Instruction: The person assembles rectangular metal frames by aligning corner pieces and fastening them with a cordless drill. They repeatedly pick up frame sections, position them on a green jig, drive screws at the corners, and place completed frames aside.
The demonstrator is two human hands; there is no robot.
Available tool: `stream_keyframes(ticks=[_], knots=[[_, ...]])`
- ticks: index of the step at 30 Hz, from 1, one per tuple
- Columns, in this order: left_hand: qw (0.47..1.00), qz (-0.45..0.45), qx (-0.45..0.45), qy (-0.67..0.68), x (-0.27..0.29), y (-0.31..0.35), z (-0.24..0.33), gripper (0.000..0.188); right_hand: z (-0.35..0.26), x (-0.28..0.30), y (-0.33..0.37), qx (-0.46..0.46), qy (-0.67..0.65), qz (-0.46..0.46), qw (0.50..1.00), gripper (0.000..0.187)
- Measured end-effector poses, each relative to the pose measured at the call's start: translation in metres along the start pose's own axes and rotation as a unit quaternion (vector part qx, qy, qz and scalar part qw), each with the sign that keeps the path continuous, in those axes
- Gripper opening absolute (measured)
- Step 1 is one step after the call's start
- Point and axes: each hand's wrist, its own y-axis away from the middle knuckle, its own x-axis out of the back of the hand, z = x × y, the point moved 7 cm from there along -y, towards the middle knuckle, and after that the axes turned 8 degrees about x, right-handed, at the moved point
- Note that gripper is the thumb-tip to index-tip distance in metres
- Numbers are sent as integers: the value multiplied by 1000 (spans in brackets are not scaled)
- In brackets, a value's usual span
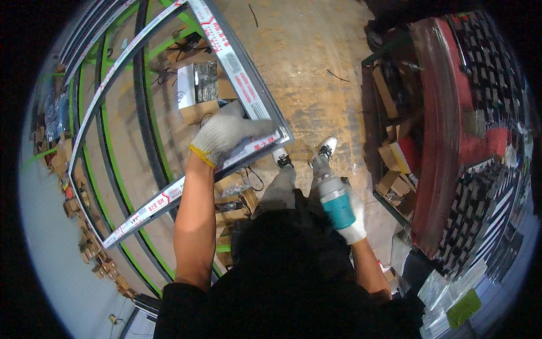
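A large rectangular metal frame (pixel 248 85) with red-and-white printed film lies across dark padded rails with green edges. My left hand (pixel 231 133), in a white knit glove with a yellow cuff, grips the frame near its closest right corner. The fingers reach across the bar toward that corner. My right hand (pixel 355 226), also gloved, is wrapped round a teal and grey power drill (pixel 337 206). The drill is held right of my legs, apart from the frame, its nose pointing away from me. Part of the right hand is hidden behind the drill.
Below the rails sit cardboard boxes (pixel 200 113) and a wrapped dark bundle (pixel 205 82). To the right stands a rack with a red padded beam (pixel 443 141), many dark profile ends (pixel 497 73) and open cartons (pixel 395 183). My shoes (pixel 326 148) stand on the worn floor (pixel 305 62).
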Motion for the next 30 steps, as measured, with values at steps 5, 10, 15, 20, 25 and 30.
stream_keyframes(ticks=[5,10,15,20,25,30], knots=[[993,-31,-17,-109,-16,12,-22,52,-90,42,-12,328,426,-69,840,34],[977,190,-16,90,3,41,-47,35,-95,70,-79,154,194,-148,957,41],[835,398,42,377,-12,125,-72,21,-136,46,-128,351,275,-333,831,45],[874,354,101,317,-101,133,-66,25,-166,16,-155,489,298,-409,711,43],[722,281,112,622,-168,93,-74,37,-175,1,-171,496,268,-458,687,40],[575,326,-5,751,-167,55,-69,25,-178,-4,-181,480,219,-499,687,37]])
